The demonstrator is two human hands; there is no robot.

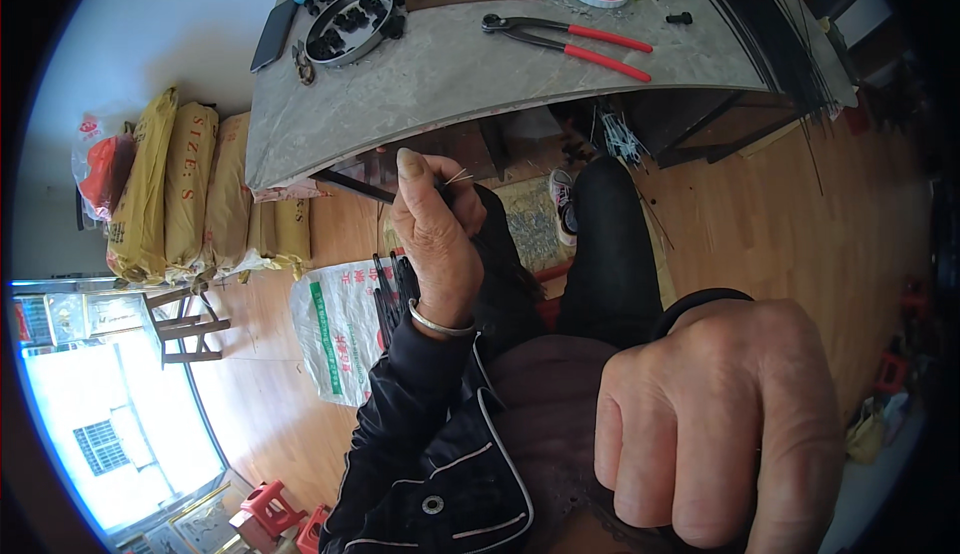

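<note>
- While the left hand (pixel 435 239) pinches a thin black rod (pixel 355 187) with fine wires at its tip, it hovers just below the grey table (pixel 420 84) edge (steadying it, probably).
- The right hand (pixel 720 419) is balled into a fist, nearer the camera; whether it grips anything I cannot tell.
- Red-handled pincers (pixel 570 39) lie on that table.

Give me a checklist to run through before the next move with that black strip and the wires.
1. Left hand grips the thin black strip: ok, pinched between thumb and fingers.
2. Fine wire ends stick out above the fingers: ok, visible at the fingertips.
3. Right hand is free: cannot tell; it is a closed fist close to the camera, and whatever it may hold is hidden.
4. Red-handled pincers are within sight: ok, lying on the grey table, untouched.
5. Round metal tray of small black parts is stocked: ok, parts show inside.
6. Strip clear of the table edge: cannot tell; they overlap in this view.
</note>
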